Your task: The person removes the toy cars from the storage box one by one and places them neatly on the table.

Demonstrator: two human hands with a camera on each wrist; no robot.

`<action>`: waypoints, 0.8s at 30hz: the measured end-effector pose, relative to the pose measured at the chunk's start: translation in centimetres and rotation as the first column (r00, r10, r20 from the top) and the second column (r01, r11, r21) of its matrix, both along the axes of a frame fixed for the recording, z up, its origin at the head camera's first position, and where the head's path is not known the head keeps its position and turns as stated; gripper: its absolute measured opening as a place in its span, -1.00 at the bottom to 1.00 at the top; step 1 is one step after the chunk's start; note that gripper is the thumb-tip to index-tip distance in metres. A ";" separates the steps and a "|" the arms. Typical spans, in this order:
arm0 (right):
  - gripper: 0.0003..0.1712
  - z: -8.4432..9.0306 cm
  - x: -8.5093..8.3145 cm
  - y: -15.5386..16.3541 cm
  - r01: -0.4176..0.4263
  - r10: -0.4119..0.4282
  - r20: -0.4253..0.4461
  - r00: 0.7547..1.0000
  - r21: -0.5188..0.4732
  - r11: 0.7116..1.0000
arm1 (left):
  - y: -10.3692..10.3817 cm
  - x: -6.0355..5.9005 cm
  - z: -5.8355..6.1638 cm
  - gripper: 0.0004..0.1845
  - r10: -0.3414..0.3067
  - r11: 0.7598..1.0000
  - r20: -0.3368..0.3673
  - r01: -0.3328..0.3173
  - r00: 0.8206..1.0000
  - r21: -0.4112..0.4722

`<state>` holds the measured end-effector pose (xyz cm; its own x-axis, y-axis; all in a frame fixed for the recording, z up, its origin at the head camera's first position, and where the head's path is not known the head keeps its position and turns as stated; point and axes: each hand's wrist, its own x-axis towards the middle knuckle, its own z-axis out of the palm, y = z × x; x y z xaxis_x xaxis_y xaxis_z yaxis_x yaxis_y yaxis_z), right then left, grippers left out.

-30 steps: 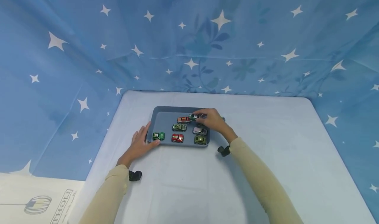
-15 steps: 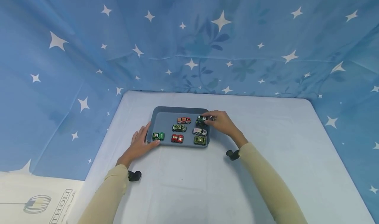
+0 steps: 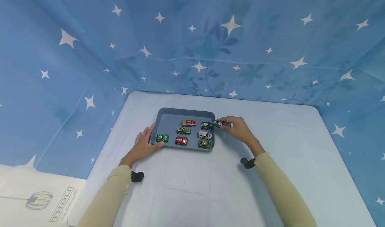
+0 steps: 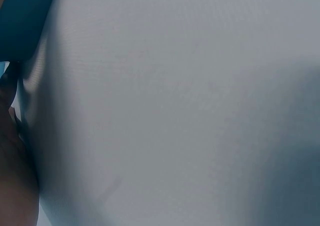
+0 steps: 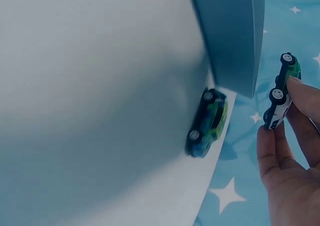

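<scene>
My right hand (image 3: 237,128) pinches a green-and-white toy car (image 5: 282,91) between thumb and fingers, just off the right rim of the grey-blue tray (image 3: 168,113). In the right wrist view the car hangs in the air, wheels facing the camera. My left hand (image 3: 142,148) rests at the tray's front left corner, thumb along the front rim and fingers spread by the left side. Inside the tray, a dark blue car (image 3: 206,126) sits nearest the right hand, with a silver car (image 3: 204,135) and an olive-green car (image 3: 204,144) in front of it.
Also in the tray are an orange-red car (image 3: 188,123), a camouflage car (image 3: 183,130), a red car (image 3: 181,140) and a green car (image 3: 162,138). A blue-and-yellow-green car (image 5: 207,123) stands on the white table (image 3: 186,173) outside the tray. Star-patterned blue cloth (image 3: 255,46) hangs behind.
My right hand has carried the green-and-white car rightward, from above the tray beside the orange-red car to its right rim. The dark blue car is uncovered. My left hand stays put.
</scene>
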<state>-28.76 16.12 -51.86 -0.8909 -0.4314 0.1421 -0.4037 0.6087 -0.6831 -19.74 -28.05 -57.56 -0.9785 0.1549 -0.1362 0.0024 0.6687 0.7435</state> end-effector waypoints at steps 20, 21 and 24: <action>-0.61 -2.3 0.8 2.6 0.057 -0.060 0.070 0.996 0.037 0.998 | -0.2 -0.4 -0.5 0.22 -0.001 1.000 0.029 0.002 1.000 -0.023; -0.61 -2.4 0.8 2.5 0.055 -0.057 0.071 0.996 0.037 0.998 | -0.2 -0.4 -0.6 0.22 -0.002 1.000 0.022 0.002 1.000 -0.020; -0.62 -2.6 0.9 2.5 0.047 -0.050 0.080 0.996 0.040 0.998 | -0.1 -0.5 -0.7 0.22 -0.002 1.000 0.009 0.002 1.000 -0.020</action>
